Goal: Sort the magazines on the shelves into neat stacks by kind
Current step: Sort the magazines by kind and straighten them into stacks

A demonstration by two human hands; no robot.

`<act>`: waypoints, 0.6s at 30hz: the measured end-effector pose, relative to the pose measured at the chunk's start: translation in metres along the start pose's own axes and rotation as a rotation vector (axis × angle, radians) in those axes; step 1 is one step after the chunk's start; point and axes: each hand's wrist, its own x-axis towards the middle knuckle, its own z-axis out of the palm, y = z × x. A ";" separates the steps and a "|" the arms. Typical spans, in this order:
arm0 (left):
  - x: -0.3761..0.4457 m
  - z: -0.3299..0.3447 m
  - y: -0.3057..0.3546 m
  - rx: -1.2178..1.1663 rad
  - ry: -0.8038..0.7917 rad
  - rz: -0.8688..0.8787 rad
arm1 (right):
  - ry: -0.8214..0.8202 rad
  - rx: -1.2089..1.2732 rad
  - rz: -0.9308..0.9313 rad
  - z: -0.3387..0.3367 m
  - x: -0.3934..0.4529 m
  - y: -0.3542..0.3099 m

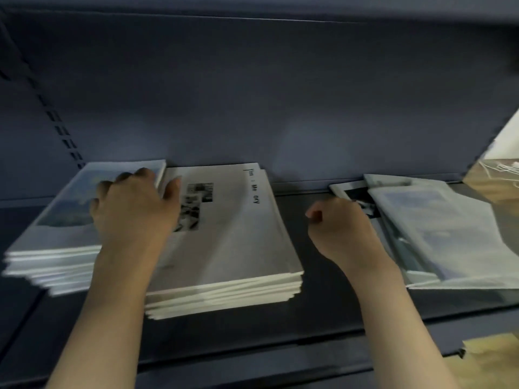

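Three piles of magazines lie on a dark shelf (309, 313). At the left is a stack with blue photo covers (56, 220). My left hand (132, 203) rests on its right part, fingers spread, thumb toward the middle stack. The middle stack (241, 234) has pale covers with black lettering and small dark photos. At the right lies an untidy pile of blue-covered and black-and-white magazines (438, 234). My right hand (339, 223) is at that pile's left edge with fingers curled; what they hold, if anything, is hidden.
The shelf's blue back panel (252, 108) rises right behind the stacks, and another shelf hangs overhead. A slotted upright (59, 127) runs down the left. Tan-covered items (494, 360) show at the lower right, and a leaning cover (497, 175) at the far right.
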 end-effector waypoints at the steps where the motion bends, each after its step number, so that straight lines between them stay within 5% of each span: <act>1: -0.006 0.003 0.015 -0.013 0.007 0.037 | -0.010 -0.008 0.010 -0.005 0.000 0.012; 7: -0.061 0.014 0.122 -0.268 -0.023 0.325 | -0.091 -0.076 0.126 -0.034 0.005 0.094; 14: -0.104 0.057 0.231 -0.445 -0.305 0.389 | -0.032 -0.174 0.177 -0.063 0.014 0.196; 18: -0.120 0.084 0.278 -0.335 -0.514 0.315 | -0.029 -0.155 0.222 -0.081 0.010 0.233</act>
